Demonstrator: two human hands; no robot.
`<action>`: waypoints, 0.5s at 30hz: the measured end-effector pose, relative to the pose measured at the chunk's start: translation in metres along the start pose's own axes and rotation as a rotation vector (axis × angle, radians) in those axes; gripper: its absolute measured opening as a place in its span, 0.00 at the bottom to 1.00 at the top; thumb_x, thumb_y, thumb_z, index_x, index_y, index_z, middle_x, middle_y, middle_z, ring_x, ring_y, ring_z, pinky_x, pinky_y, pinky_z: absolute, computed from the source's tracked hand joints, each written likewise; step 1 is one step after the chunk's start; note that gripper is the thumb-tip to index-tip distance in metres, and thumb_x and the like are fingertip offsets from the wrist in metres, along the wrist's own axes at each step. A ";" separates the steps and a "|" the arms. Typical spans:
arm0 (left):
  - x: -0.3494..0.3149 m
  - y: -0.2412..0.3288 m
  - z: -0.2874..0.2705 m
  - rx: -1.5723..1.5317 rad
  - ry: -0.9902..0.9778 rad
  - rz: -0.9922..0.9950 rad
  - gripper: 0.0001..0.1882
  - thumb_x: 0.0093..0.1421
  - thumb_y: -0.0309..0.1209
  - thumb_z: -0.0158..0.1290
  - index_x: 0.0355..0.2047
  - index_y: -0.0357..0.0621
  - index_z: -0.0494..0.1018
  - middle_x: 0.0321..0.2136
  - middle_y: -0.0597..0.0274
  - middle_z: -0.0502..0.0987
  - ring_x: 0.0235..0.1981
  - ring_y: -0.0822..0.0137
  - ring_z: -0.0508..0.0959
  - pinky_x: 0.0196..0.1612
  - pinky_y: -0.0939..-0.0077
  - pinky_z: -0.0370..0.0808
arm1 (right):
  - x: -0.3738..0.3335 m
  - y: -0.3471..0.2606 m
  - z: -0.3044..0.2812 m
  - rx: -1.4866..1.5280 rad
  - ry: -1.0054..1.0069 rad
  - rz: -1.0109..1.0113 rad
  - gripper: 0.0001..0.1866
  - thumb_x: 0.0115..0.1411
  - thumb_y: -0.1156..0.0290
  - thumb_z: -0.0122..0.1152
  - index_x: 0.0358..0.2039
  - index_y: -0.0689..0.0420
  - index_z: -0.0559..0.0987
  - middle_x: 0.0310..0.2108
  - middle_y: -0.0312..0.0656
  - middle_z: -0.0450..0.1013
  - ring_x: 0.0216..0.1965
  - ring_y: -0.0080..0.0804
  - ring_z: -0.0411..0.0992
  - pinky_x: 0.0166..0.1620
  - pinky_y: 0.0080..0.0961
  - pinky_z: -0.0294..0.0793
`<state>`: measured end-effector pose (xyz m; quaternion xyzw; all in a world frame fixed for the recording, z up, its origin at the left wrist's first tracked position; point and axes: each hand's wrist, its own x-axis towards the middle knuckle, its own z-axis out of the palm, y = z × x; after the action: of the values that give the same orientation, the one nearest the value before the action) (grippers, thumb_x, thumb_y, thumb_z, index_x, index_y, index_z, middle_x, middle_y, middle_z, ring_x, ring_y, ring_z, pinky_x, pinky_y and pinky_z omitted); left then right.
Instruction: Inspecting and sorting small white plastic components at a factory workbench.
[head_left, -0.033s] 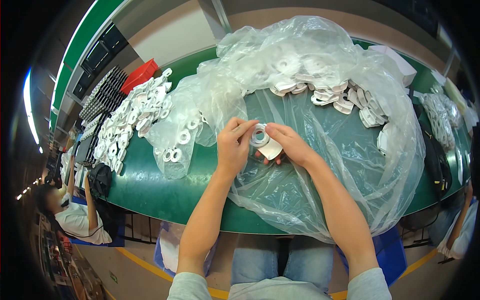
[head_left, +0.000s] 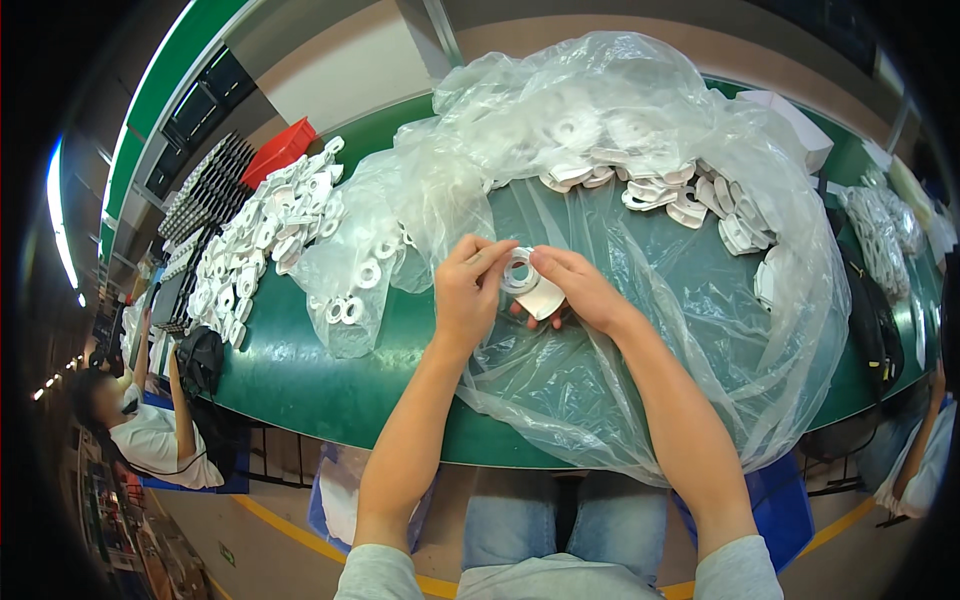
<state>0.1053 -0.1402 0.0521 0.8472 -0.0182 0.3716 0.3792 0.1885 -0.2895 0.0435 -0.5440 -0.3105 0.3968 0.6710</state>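
Note:
Over the plastic sheet in the middle of the table, I hold a white plastic part [head_left: 541, 299] with a flat, flared lower end. A round ring [head_left: 519, 271] with a hole in its middle lies at its upper end; whether it is separate I cannot tell. My left hand [head_left: 467, 292] pinches the ring's left edge between thumb and fingers. My right hand [head_left: 583, 287] grips the part from the right, thumb on top and fingertips showing beneath it. Beyond both hands, several similar white parts [head_left: 655, 190] spill from a large clear plastic bag [head_left: 590, 75].
A heap of white parts [head_left: 270, 225] covers the table's left side, near a red bin [head_left: 280, 150] and stacked dark trays [head_left: 205, 185]. Loose rings [head_left: 345, 310] lie in a smaller clear bag [head_left: 350, 265]. Another person [head_left: 160, 435] sits at left. Blue bins [head_left: 775, 510] stand below the green table [head_left: 300, 370].

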 end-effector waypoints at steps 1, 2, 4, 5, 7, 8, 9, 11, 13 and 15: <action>0.001 0.000 0.001 0.022 -0.001 0.032 0.10 0.54 0.18 0.54 0.36 0.39 0.79 0.24 0.63 0.72 0.23 0.72 0.71 0.25 0.81 0.65 | 0.000 0.000 0.000 0.011 0.008 -0.006 0.19 0.66 0.53 0.42 0.45 0.56 0.70 0.27 0.40 0.77 0.20 0.22 0.74 0.16 0.14 0.65; 0.001 0.001 0.001 0.022 -0.001 0.032 0.10 0.54 0.18 0.54 0.36 0.39 0.79 0.24 0.63 0.72 0.23 0.72 0.71 0.25 0.81 0.65 | -0.001 -0.001 0.000 0.011 0.008 -0.006 0.19 0.66 0.53 0.42 0.45 0.56 0.70 0.27 0.40 0.77 0.20 0.22 0.74 0.16 0.14 0.65; 0.002 0.003 0.002 0.026 0.008 0.068 0.10 0.53 0.18 0.54 0.36 0.40 0.79 0.24 0.62 0.72 0.23 0.72 0.71 0.26 0.81 0.66 | -0.001 -0.003 0.000 0.007 -0.009 0.011 0.20 0.66 0.56 0.43 0.49 0.58 0.68 0.30 0.42 0.77 0.22 0.23 0.75 0.17 0.14 0.65; 0.002 0.003 0.002 0.027 0.009 0.066 0.10 0.53 0.18 0.54 0.36 0.40 0.79 0.24 0.62 0.72 0.23 0.72 0.71 0.26 0.81 0.66 | -0.002 -0.003 0.000 0.007 -0.011 0.012 0.20 0.66 0.56 0.43 0.49 0.58 0.68 0.30 0.42 0.77 0.22 0.23 0.75 0.17 0.14 0.65; 0.001 0.001 0.001 0.023 0.015 0.058 0.10 0.53 0.17 0.54 0.35 0.39 0.79 0.24 0.62 0.72 0.23 0.71 0.71 0.26 0.81 0.66 | -0.001 -0.004 0.002 -0.060 -0.006 0.019 0.17 0.64 0.64 0.48 0.50 0.58 0.67 0.30 0.42 0.77 0.23 0.23 0.75 0.18 0.14 0.65; 0.001 -0.001 0.001 0.026 0.019 0.056 0.10 0.53 0.17 0.54 0.35 0.39 0.79 0.24 0.62 0.72 0.23 0.71 0.71 0.26 0.81 0.66 | -0.001 -0.003 0.003 -0.061 -0.010 0.019 0.17 0.64 0.64 0.48 0.50 0.58 0.67 0.30 0.42 0.77 0.23 0.23 0.75 0.18 0.14 0.65; 0.001 -0.004 0.000 0.029 0.008 0.065 0.10 0.53 0.18 0.54 0.36 0.40 0.79 0.24 0.62 0.72 0.23 0.72 0.71 0.26 0.81 0.66 | 0.000 -0.001 0.004 -0.070 0.009 0.015 0.17 0.62 0.67 0.49 0.50 0.59 0.67 0.30 0.43 0.77 0.24 0.23 0.75 0.19 0.14 0.66; 0.001 -0.002 0.002 0.030 0.003 0.074 0.10 0.53 0.18 0.54 0.36 0.40 0.79 0.25 0.62 0.72 0.24 0.72 0.71 0.26 0.82 0.66 | -0.001 -0.001 0.001 -0.085 0.027 0.012 0.17 0.61 0.70 0.50 0.51 0.59 0.67 0.31 0.43 0.77 0.25 0.23 0.76 0.19 0.15 0.66; 0.002 0.003 0.002 -0.032 0.033 -0.041 0.10 0.56 0.20 0.53 0.38 0.40 0.78 0.27 0.63 0.73 0.24 0.75 0.71 0.26 0.84 0.67 | -0.002 -0.001 -0.002 -0.027 0.041 0.001 0.18 0.60 0.72 0.50 0.51 0.60 0.66 0.32 0.44 0.77 0.26 0.24 0.76 0.19 0.15 0.66; 0.003 -0.001 -0.003 -0.035 0.043 -0.073 0.09 0.57 0.20 0.53 0.38 0.40 0.78 0.28 0.64 0.72 0.24 0.76 0.71 0.26 0.85 0.67 | -0.001 -0.001 -0.004 0.000 0.045 0.009 0.18 0.60 0.73 0.49 0.51 0.60 0.66 0.33 0.45 0.77 0.26 0.25 0.76 0.19 0.15 0.66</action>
<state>0.1061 -0.1370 0.0545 0.8322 0.0144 0.3754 0.4077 0.1918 -0.2930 0.0435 -0.5542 -0.2930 0.3873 0.6760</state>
